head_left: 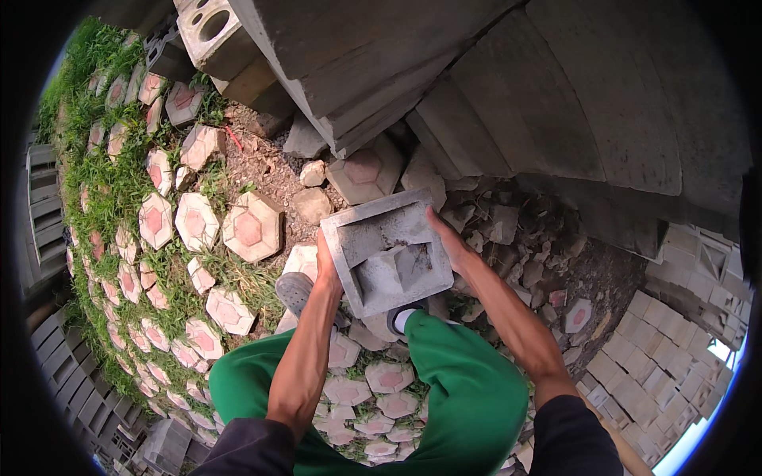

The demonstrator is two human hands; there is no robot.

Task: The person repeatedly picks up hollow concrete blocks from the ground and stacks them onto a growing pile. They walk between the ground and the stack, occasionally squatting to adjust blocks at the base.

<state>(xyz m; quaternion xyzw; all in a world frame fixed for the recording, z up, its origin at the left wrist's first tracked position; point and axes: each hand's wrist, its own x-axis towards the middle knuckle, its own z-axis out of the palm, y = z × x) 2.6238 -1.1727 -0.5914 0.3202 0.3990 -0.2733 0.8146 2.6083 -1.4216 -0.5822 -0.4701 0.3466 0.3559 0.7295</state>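
Note:
A grey concrete vent block (399, 276), square with a raised rim and slanted hollows in its face, is held up in front of my knees. My left hand (326, 267) presses against its left side, and my right hand (447, 235) grips the right side near the upper corner. Most of the fingers are hidden behind the block. Below it, a grey shoe (294, 292) shows on my left foot, and the block partly covers my other foot.
Big concrete slabs (548, 95) lean at the upper right. Broken rubble (520, 262) lies beneath them. Hexagonal pavers with pink centres (252, 227) cover the grassy ground at left. Stacked pale blocks (659, 349) stand right; a block with round holes (208, 32) sits top left.

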